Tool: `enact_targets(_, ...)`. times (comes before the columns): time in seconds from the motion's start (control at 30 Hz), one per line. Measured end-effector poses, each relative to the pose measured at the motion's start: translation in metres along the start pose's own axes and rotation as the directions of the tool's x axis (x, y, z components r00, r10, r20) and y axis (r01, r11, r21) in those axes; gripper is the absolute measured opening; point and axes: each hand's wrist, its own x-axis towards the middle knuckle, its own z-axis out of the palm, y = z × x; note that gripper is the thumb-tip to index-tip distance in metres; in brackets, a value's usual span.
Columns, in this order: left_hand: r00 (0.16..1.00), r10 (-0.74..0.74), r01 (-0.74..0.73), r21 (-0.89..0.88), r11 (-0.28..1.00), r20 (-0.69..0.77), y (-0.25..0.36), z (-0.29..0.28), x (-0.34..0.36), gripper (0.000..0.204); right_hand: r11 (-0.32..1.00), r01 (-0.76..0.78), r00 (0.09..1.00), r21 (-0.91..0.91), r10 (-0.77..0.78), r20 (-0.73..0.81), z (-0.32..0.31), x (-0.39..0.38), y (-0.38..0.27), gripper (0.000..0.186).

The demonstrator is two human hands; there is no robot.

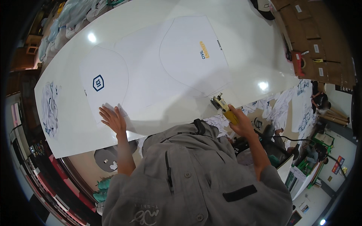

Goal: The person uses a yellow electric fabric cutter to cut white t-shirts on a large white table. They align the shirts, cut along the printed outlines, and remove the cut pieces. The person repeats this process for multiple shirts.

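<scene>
A broad white sheet (145, 75) lies flat on the white table, printed with outlined, curved-edged shapes. The left shape bears a dark blue hexagon badge (98, 83); blue and yellow lettering (204, 50) marks the right one. My left hand (114, 119) rests flat, fingers spread, on the lower end of the left shape. In my right hand (243, 122) is a yellow handheld electric fabric cutter (230, 116), fingers wrapped round its body. Its metal head (217, 101) is at the sheet's near edge, just below the right shape; whether the blade touches the sheet I cannot tell.
Crumpled printed scraps (49, 109) lie at the table's left end. A dark cap (264, 9) and red tape dispenser (297, 64) sit to the right, by brown cardboard (313, 34). A black cord (294, 139) runs right. Fabric offcuts (279, 107) cover the floor; a person (320, 101) is beyond.
</scene>
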Motion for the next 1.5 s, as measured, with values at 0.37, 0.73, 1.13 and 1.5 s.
enact_targets(0.37, 0.994, 0.105, -0.107, -0.078, 0.991, -0.028, 0.028, 0.001, -0.080, 0.083, 0.997, 0.040, 0.998, -0.068, -0.043, -0.039, 0.015, 0.014, -0.001, 0.087)
enact_targets(0.73, 0.990, 0.119, -0.127, -0.126, 0.984, -0.071, 0.029, 0.002, -0.080, 0.080, 0.991, 0.088, 0.996, -0.102, -0.091, -0.017, 0.012, 0.036, -0.002, 0.091)
enact_targets(1.13, 0.994, 0.087, -0.095, -0.139, 0.986, -0.062, 0.030, 0.001, -0.077, 0.080, 0.991, 0.116, 0.993, -0.070, -0.117, -0.006, 0.011, 0.057, -0.013, 0.090)
enact_targets(1.5, 0.994, 0.097, -0.102, -0.122, 0.987, -0.040, 0.028, 0.000, -0.077, 0.081, 0.981, 0.178, 0.984, -0.074, -0.180, -0.008, 0.018, 0.088, -0.043, 0.090)
